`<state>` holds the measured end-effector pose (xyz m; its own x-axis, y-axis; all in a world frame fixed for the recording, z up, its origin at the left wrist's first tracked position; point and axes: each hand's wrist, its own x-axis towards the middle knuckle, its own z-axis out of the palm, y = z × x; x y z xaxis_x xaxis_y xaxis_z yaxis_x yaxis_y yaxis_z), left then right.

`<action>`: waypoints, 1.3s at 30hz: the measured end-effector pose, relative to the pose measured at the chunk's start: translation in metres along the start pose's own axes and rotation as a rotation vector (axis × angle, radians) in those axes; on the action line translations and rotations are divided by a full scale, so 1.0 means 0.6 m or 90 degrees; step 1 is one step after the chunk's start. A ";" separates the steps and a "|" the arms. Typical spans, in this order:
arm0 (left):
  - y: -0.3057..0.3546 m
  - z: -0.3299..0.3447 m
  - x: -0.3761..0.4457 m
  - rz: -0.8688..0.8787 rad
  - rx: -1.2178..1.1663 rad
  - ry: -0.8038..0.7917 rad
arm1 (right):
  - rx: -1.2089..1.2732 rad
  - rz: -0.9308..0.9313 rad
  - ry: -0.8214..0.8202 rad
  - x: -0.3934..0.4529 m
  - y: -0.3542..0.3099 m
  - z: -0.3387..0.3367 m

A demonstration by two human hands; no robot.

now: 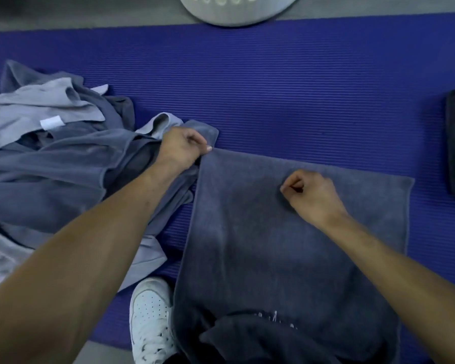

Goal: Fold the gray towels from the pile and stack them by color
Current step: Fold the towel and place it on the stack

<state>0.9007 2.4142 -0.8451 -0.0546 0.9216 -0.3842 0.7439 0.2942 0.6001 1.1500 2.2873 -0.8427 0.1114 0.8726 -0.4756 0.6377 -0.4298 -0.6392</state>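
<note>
Dark gray towel (pixel 286 232), spread on mat (pixel 300 88) right of pile (pixel 50 158): left hand (pixel 180 149) pinches far-left corner, right hand (pixel 313 191) pinches far edge; risk, uneven pull skews fold.

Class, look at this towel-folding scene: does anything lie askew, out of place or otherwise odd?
Nothing is damaged or spilled. The dark gray towel lies slightly skewed on the blue mat, its near end draped over the person's lap. The left hand pinches its far left corner; the right hand rests on it. The unfolded pile mixes light and dark towels.
</note>
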 end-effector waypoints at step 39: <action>0.018 0.175 -0.694 0.168 -0.007 -0.243 | 0.289 0.459 0.163 -0.586 0.235 0.039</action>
<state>1.0013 2.0069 -0.7522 0.3865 0.8066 -0.4473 0.6924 0.0666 0.7184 1.1826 1.9143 -0.7797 0.5710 0.3556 -0.7400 -0.0109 -0.8980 -0.4399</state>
